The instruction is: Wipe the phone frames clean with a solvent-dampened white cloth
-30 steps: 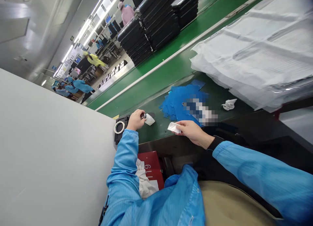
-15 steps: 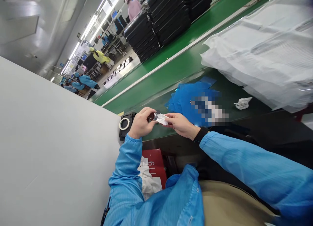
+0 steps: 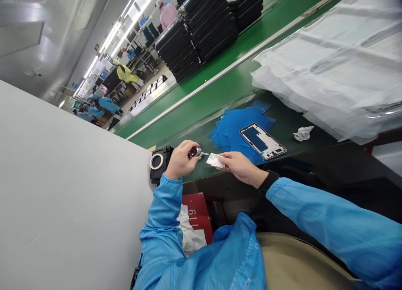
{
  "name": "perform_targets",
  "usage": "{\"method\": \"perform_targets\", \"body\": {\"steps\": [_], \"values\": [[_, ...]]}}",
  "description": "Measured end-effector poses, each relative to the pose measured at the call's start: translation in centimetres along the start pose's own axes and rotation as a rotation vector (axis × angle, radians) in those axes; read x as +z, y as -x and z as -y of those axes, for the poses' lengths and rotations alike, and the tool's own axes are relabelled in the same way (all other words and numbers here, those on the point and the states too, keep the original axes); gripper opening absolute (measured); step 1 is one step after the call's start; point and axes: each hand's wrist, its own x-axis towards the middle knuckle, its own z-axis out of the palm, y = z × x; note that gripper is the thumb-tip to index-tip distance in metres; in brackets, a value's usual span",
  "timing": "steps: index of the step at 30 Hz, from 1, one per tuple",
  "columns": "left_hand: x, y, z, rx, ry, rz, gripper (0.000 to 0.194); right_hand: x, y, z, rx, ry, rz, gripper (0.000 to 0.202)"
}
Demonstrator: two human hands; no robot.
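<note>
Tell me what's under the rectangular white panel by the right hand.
Blue film sheets, unevenly piled, show past the left and far edges of the white panel. Its underside and anything directly beneath are covered. The right hand hides some film.

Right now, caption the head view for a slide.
Left hand holding a glossy brown bottle near a folded white wipe in the right hand, with overlapping translucent blue sheets close by.

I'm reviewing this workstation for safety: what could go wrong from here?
The brown bottle, seemingly tipped in the left hand, might drip onto the green bench.

The right hand, pinching a white wipe, could bump the flat panel nearby.

That panel, on overlapping blue sheets near the front edge, might slide off.
</note>
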Motion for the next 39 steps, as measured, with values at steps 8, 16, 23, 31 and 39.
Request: {"method": "perform_targets", "body": {"steps": [8, 16, 23, 31, 39], "values": [[-1.0, -0.9, 5.7, -0.207, -0.235, 0.007, 0.033, -1.9, 0.3, -0.5, 0.0, 0.027, -0.07, 0.012], [3.3, -2.9, 9.7, -0.292, -0.21, 0.191, 0.028, -1.8, 1.3, -0.3, 0.05, 0.076, -0.092, 0.015], [3.1, -2.2, 9.2, -0.242, -0.215, 0.17, 0.033, -2.8, 1.4, -0.5, 0.009, 0.047, -0.095, 0.009], [3.7, -2.7, 9.6, -0.219, -0.185, 0.203, 0.029, -2.9, 1.3, -0.8, 0.012, 0.058, -0.112, 0.011], [1.7, -1.6, 8.4, -0.208, -0.154, 0.093, 0.033, -3.2, 1.5, -0.4, 0.007, 0.05, -0.13, 0.009]]}}
